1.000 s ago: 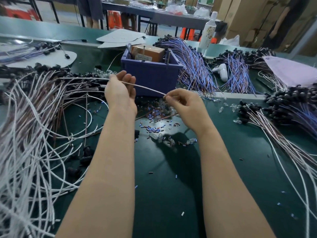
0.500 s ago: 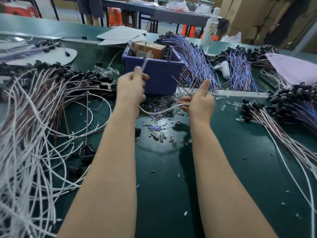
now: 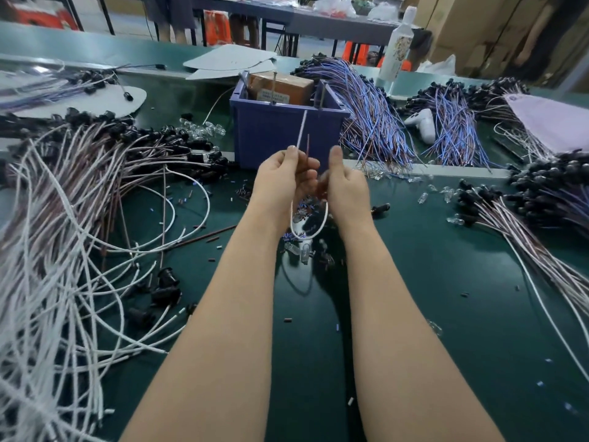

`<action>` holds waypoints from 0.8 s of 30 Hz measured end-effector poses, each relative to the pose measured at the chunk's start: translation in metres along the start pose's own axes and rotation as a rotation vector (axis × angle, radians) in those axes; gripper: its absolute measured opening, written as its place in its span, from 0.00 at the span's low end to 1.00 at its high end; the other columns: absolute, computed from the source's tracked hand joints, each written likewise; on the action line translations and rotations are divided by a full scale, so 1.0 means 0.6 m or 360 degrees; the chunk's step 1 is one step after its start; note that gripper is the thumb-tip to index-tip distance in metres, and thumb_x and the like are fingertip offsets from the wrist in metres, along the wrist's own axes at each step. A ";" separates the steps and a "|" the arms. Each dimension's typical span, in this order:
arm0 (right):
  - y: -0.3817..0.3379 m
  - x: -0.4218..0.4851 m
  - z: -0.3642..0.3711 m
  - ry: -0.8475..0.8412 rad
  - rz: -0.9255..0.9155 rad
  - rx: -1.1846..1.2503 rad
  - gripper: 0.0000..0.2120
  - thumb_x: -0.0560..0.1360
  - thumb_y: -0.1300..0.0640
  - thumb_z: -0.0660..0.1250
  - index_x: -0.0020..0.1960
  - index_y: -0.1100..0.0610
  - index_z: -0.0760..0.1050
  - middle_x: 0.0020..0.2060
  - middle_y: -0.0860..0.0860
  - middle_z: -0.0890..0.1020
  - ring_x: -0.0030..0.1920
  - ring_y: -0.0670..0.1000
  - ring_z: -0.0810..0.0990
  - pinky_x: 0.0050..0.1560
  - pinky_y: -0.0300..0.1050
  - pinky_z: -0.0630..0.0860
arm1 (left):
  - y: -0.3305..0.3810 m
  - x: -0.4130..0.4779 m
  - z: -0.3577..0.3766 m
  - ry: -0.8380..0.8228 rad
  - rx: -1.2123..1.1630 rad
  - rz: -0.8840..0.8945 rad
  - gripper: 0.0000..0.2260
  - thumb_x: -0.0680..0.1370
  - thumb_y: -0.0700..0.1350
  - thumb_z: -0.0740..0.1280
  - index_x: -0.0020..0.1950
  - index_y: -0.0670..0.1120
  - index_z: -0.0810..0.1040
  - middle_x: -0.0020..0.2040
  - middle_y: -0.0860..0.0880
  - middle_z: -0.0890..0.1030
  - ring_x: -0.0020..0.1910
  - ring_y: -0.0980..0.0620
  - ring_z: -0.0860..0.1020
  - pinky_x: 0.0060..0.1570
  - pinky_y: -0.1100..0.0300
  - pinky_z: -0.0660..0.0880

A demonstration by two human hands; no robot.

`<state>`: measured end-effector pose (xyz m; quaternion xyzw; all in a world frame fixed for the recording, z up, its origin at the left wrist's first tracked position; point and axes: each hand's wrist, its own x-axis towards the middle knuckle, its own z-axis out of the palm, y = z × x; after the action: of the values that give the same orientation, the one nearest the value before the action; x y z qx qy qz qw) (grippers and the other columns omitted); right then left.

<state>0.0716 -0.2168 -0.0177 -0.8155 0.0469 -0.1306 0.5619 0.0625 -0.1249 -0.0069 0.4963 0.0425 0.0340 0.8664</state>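
**Both hands meet in front of the blue bin (image 3: 271,138)**

Half a second ago the two hands were held apart with the wire sagging loosely between them. Now they have closed in on each other, and the sag has narrowed into a tight loop.

From the head camera, the left hand (image 3: 282,180) sits just in front of the blue bin, thumb and forefinger pinched on the white wire (image 3: 300,129). One end of that wire stands up from the pinch, tilted slightly and crossing the bin's front wall. The rest drops below the hands in a loop on the near side of the bin and rises again into the right hand (image 3: 347,186). That hand sits just beside the left, fingers curled in around the wire, thumb pointing up. A thin brown wire (image 3: 308,143) stands upright between the two thumbs; I cannot tell which hand holds it.

Under the loop, in front of the bin, clear little bulbs (image 3: 304,252) and short sleeve offcuts lie scattered on the green table (image 3: 430,298). A big heap of white wires (image 3: 63,250) sprawls left of the bin, and a bundle of blue wires (image 3: 373,122) fans out against its right side. A brown box (image 3: 280,87) sits inside the bin. A white bottle (image 3: 396,49) stands behind it to the right.
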 end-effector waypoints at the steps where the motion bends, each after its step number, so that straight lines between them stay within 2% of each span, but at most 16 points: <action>1: -0.002 0.000 -0.004 -0.0141 -0.0047 0.0055 0.25 0.81 0.44 0.54 0.31 0.57 0.72 0.29 0.51 0.77 0.33 0.50 0.75 0.40 0.46 0.72 | 0.001 0.003 -0.003 0.0073 -0.0054 0.0008 0.14 0.83 0.42 0.55 0.40 0.42 0.71 0.35 0.47 0.78 0.26 0.59 0.75 0.29 0.68 0.74; 4: 0.000 0.000 -0.013 -0.0414 -0.0147 0.0056 0.11 0.79 0.53 0.64 0.45 0.58 0.78 0.34 0.49 0.80 0.33 0.43 0.76 0.38 0.37 0.73 | 0.004 0.010 -0.012 0.0225 -0.0181 0.0027 0.14 0.84 0.42 0.55 0.40 0.41 0.71 0.36 0.46 0.79 0.30 0.58 0.76 0.30 0.68 0.75; 6: -0.001 0.002 -0.015 -0.0451 -0.0202 0.0013 0.06 0.77 0.59 0.66 0.49 0.60 0.79 0.38 0.50 0.81 0.36 0.42 0.77 0.41 0.35 0.74 | 0.005 0.012 -0.013 0.0283 -0.0007 0.0089 0.14 0.84 0.43 0.54 0.40 0.43 0.71 0.39 0.48 0.80 0.31 0.58 0.76 0.29 0.68 0.74; 9: -0.005 0.001 -0.016 -0.0121 -0.0239 0.0238 0.05 0.78 0.62 0.63 0.49 0.58 0.78 0.35 0.51 0.80 0.36 0.46 0.78 0.42 0.42 0.77 | 0.004 0.016 -0.018 0.0504 0.0491 0.0379 0.13 0.84 0.46 0.55 0.41 0.48 0.71 0.39 0.51 0.79 0.29 0.58 0.75 0.30 0.65 0.71; 11: -0.011 0.003 -0.015 0.0174 -0.0229 0.0433 0.05 0.79 0.60 0.62 0.50 0.55 0.77 0.31 0.49 0.79 0.31 0.46 0.77 0.39 0.43 0.77 | 0.007 0.018 -0.022 0.0608 0.0643 0.0569 0.12 0.83 0.46 0.56 0.42 0.48 0.72 0.35 0.52 0.77 0.32 0.56 0.73 0.37 0.60 0.72; 13: -0.015 0.008 -0.008 0.0307 -0.0223 0.0383 0.08 0.80 0.59 0.60 0.56 0.54 0.77 0.30 0.48 0.78 0.31 0.45 0.75 0.39 0.44 0.75 | 0.010 0.020 -0.021 0.0618 0.0701 0.0637 0.10 0.83 0.45 0.56 0.45 0.46 0.74 0.33 0.53 0.74 0.33 0.56 0.72 0.39 0.60 0.71; 15: -0.017 0.012 0.002 0.0294 -0.0207 0.0266 0.14 0.81 0.62 0.57 0.65 0.56 0.73 0.34 0.47 0.78 0.35 0.47 0.74 0.45 0.47 0.75 | 0.015 0.024 -0.020 0.0623 0.0692 0.0621 0.09 0.82 0.43 0.57 0.46 0.46 0.74 0.34 0.53 0.74 0.32 0.57 0.71 0.37 0.61 0.69; 17: -0.018 0.012 0.009 0.0256 -0.0202 0.0215 0.19 0.80 0.65 0.55 0.70 0.56 0.67 0.37 0.46 0.79 0.38 0.49 0.76 0.48 0.48 0.76 | 0.019 0.028 -0.019 0.0620 0.0651 0.0571 0.08 0.82 0.41 0.57 0.47 0.46 0.74 0.36 0.53 0.75 0.32 0.56 0.71 0.37 0.58 0.70; 21: -0.022 0.011 0.012 0.0235 -0.0235 0.0149 0.18 0.79 0.67 0.54 0.66 0.56 0.70 0.40 0.50 0.80 0.42 0.56 0.81 0.49 0.51 0.79 | 0.020 0.037 -0.022 0.0589 0.0581 0.0495 0.06 0.81 0.39 0.57 0.49 0.46 0.73 0.36 0.52 0.76 0.34 0.55 0.71 0.42 0.56 0.70; 24: -0.023 0.012 0.013 0.0233 -0.0217 0.0142 0.17 0.79 0.66 0.54 0.65 0.57 0.72 0.43 0.52 0.81 0.41 0.56 0.81 0.48 0.50 0.79 | 0.019 0.039 -0.022 0.0515 0.0520 0.0453 0.05 0.81 0.39 0.57 0.50 0.47 0.71 0.36 0.51 0.76 0.32 0.56 0.70 0.43 0.57 0.69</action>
<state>0.0798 -0.2062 -0.0063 -0.7793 0.0262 -0.2296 0.5825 0.0842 -0.1058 -0.0046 0.6187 0.1150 0.2271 0.7433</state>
